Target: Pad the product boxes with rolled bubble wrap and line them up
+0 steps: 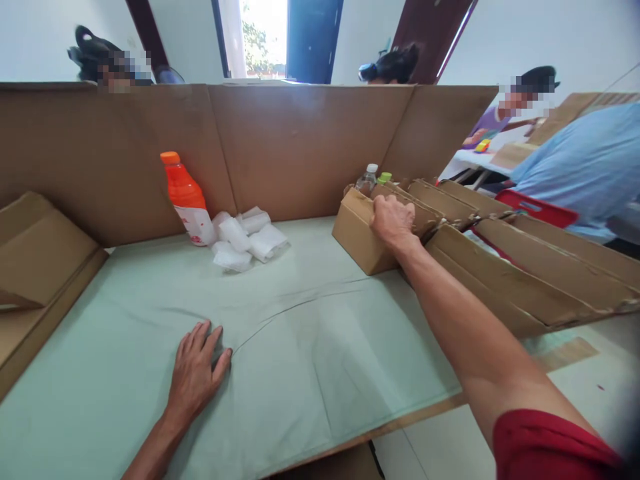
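Left hand (197, 371) flat; cloth (310, 347) open.

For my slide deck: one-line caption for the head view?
Right hand grips a cardboard box from a row; left hand rests flat on the green sheet.

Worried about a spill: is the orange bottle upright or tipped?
Tilted: the orange bottle leans, cap toward the left, against the cardboard wall.
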Available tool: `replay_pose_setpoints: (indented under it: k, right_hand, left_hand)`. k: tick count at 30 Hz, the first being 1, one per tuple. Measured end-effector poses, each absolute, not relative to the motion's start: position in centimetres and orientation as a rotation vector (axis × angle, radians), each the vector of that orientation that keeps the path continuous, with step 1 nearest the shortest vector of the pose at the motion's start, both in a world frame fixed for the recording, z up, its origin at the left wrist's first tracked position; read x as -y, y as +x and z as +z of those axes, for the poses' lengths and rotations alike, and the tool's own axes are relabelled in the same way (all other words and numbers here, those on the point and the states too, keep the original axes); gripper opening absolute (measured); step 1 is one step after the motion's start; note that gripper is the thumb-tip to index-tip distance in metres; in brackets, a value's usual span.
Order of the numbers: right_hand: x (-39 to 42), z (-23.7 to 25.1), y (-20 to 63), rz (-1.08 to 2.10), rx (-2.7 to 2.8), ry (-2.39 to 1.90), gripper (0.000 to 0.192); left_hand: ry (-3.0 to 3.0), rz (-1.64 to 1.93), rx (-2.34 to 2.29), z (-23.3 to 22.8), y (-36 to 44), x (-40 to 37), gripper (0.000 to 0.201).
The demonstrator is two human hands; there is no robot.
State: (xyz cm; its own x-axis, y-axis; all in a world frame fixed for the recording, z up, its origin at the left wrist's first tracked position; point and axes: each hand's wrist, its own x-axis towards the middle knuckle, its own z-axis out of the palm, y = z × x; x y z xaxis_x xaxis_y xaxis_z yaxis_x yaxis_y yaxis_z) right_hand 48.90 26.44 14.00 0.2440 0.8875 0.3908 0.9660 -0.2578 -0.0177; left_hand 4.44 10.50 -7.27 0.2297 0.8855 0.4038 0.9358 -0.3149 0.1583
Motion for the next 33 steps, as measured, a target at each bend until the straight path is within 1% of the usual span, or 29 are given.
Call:
replay_pose_setpoints:
  k: [3,8,10,14,15,17,20,22,23,26,27,29,31,33]
  right_hand:
    - [-25.5,14.3,48.8,-0.348,1.774,-2.225,0.034]
    - [-22.5,14.9,46.8,-0.240,2.077,-2.008,0.020]
    - [-20.0,14.7,45.3,-0.209,2.238,-1.794,0.020]
    - [-13.4,14.1,41.3,0.011,2.511,-1.219,0.014]
    - [-11.8,14.0,40.7,0.080,2.528,-1.098,0.014]
    - [-9.1,13.6,40.3,0.139,2.406,-0.950,0.016]
    - [-7.1,11.5,42.2,0.097,1.894,-0.994,0.018]
    - [-6.9,9.0,44.0,0.209,1.695,-1.130,0.020]
    - [-7.0,7.5,44.7,0.318,1.689,-1.204,0.024]
    - [-7.2,3.2,45.0,0.699,1.857,-1.340,0.038]
    - [-7.3,2.0,44.4,0.778,1.893,-1.351,0.039]
    - [-7.6,0.6,42.9,0.846,1.916,-1.359,0.037]
    - [-8.4,0.1,41.0,0.832,1.913,-1.347,0.035]
    - [-9.8,0.1,39.1,0.824,1.923,-1.291,0.039]
  left_hand:
    - [-2.370,-0.705,1.782,-7.4,4.4,-10.6,0.047]
    - [-2.401,-0.938,1.925,-7.4,3.6,-11.2,0.045]
    - [-2.388,-1.105,2.060,-6.9,3.8,-11.1,0.052]
    - [-2.386,-1.483,2.271,-5.6,5.9,-9.0,0.080]
    - [-2.409,-1.566,2.279,-5.3,6.4,-8.2,0.083]
    - [-2.425,-1.707,2.289,-5.0,7.2,-6.6,0.079]
    - [-2.344,-1.843,2.364,-4.5,7.4,-5.0,0.069]
    - [-2.307,-1.878,2.413,-4.0,7.3,-4.7,0.069]
    - [-2.302,-1.875,2.434,-3.8,7.4,-4.7,0.066]
    - [-2.278,-1.820,2.492,-3.2,8.2,-5.4,0.050]
    - [-2.257,-1.818,2.504,-3.1,8.6,-5.8,0.045]
    - [-2.198,-1.837,2.540,-2.9,8.9,-6.6,0.042]
    - [-2.113,-1.860,2.621,-2.6,8.3,-7.6,0.044]
    - [-2.017,-1.842,2.710,-2.2,7.0,-8.8,0.045]
